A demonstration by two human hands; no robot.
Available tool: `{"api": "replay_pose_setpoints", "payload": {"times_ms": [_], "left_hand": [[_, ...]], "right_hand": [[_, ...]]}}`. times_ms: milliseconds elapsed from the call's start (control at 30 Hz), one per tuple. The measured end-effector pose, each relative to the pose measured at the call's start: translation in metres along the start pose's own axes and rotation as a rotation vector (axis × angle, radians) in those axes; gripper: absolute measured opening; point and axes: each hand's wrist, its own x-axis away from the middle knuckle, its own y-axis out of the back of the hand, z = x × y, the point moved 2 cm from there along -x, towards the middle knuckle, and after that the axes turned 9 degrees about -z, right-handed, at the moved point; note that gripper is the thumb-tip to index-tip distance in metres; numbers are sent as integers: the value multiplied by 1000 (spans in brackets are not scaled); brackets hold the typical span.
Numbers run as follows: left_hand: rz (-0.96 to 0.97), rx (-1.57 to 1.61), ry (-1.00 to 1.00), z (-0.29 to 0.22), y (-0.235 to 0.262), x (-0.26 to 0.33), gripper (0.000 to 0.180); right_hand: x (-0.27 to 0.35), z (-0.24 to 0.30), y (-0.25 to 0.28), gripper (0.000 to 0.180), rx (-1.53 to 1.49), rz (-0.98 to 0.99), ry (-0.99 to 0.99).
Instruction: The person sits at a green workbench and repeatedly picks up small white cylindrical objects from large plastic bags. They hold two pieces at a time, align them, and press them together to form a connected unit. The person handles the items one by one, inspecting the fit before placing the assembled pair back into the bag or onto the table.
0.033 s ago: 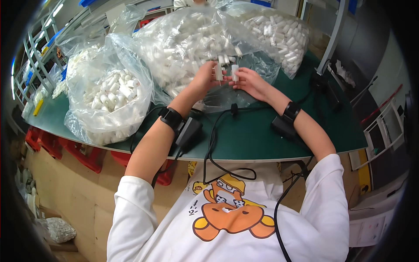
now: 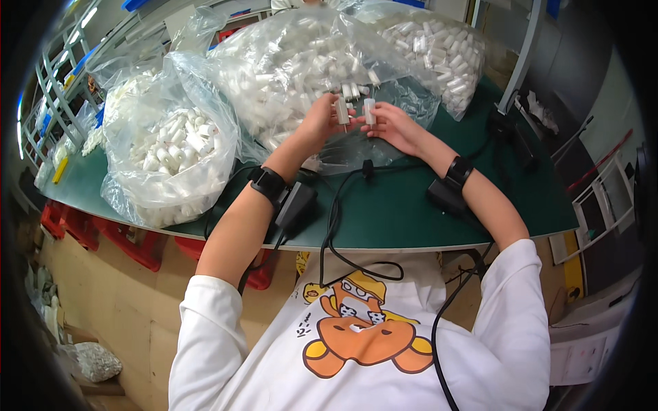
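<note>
My left hand pinches a small white plastic cylinder between thumb and fingers, its top leaning slightly left. Just to the right, my right hand grips another white plastic cylinder, held nearly upright. The two pieces are close together but apart, and the fingertips nearly meet below them. Both hands are over the near edge of a large clear plastic bag full of similar white pieces. Behind the fingers, a few loose white cylinders lie at the bag's mouth.
An open clear bag of white pieces stands at the left of the green table. Another filled bag sits at the back right. Black cables run across the table from boxes near my wrists. A metal post rises at the right.
The cylinder in my left hand has tilted slightly, its top toward the left. Otherwise both hands stay nearly in place.
</note>
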Motion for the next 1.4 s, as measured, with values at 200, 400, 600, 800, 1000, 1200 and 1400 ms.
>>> {"api": "replay_pose_setpoints", "payload": {"times_ms": [200,400,600,800,1000,1200,1400], "left_hand": [[139,80,86,3,-1,1,26],[143,-78,-4,-1,-8,10,18],[149,-109,-20,-4,-6,12,14],[193,-137,-46,-2,-1,9,9],[132,-104,-66,-2,-3,7,13],[197,84,15,2,-3,1,25],[233,43,-78,6,-1,-5,29]], "right_hand": [[-1,2,2,36,-59,58,-24],[2,8,-1,23,-178,119,-56],[2,7,-3,33,-110,82,-81],[-2,5,2,30,-126,88,-123],[-6,2,5,31,-141,64,-103],[1,6,5,35,-277,133,-106],[-5,-3,9,36,-130,73,-33]]}}
